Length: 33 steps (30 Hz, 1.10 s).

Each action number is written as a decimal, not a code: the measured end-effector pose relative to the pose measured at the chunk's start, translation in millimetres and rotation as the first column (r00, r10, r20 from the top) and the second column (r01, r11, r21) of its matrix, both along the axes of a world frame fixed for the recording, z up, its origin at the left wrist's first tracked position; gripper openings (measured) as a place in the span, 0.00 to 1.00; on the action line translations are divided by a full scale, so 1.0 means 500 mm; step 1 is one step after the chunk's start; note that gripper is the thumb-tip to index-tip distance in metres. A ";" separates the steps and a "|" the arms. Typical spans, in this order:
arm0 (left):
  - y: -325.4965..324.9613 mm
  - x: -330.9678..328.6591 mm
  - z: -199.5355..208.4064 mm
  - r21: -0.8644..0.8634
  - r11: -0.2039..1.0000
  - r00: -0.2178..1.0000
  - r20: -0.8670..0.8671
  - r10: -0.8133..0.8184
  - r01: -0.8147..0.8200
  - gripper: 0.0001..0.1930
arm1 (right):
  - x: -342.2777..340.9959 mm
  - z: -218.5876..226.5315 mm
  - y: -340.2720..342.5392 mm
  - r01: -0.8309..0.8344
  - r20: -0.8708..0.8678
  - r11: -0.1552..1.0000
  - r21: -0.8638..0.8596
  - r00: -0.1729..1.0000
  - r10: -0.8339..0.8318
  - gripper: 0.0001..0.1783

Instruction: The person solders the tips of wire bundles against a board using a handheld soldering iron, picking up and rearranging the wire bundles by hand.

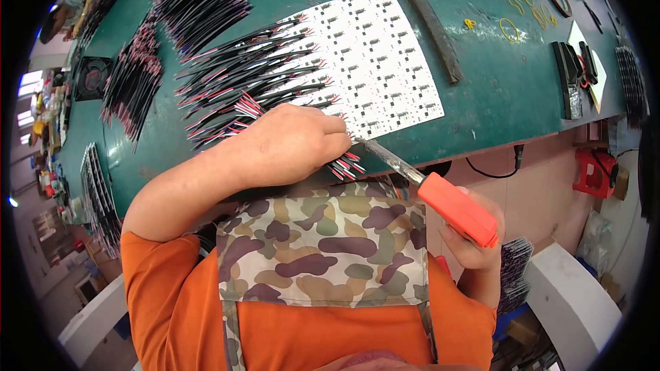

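My left hand [302,141] is closed around a bundle of short black wires [347,165] with red and white stripped ends, low over the near edge of a white circuit board panel [399,62]. The panel carries rows of small dark components, and several rows of black wires [261,72] run from its left part. In my right hand [474,251] is a soldering iron [457,209] with a red handle. Its metal tip meets the panel's near edge, right beside my left fingertips. My fingers hide the exact contact point.
Thick bundles of black wires [203,3] lie at the far left of the green table [495,103], near a small black fan [93,77]. A dark strip [430,20] lies right of the panel. Yellow rubber bands [509,27] and a black holder [569,79] are farther right.
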State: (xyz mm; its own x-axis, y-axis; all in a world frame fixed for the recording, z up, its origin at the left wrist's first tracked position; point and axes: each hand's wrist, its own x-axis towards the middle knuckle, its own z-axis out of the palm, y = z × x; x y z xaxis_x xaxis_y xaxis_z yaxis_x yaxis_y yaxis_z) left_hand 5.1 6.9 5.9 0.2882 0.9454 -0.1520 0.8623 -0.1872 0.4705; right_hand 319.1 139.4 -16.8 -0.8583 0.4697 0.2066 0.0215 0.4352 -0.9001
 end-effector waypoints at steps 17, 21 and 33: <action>-0.003 0.016 -0.004 0.053 0.998 0.993 -0.116 -0.037 0.044 0.05 | 0.007 -0.010 -0.003 -0.035 -0.035 0.989 0.147 0.999 0.040 0.30; 0.001 0.016 0.002 0.045 0.998 0.994 -0.101 -0.030 0.034 0.05 | 0.036 -0.012 0.004 -0.012 0.017 0.992 0.129 1.000 0.010 0.21; -0.013 -0.019 0.016 0.022 1.000 1.000 0.008 0.014 -0.014 0.09 | -0.016 0.017 0.010 0.159 -0.142 0.955 -0.252 0.970 -0.199 0.17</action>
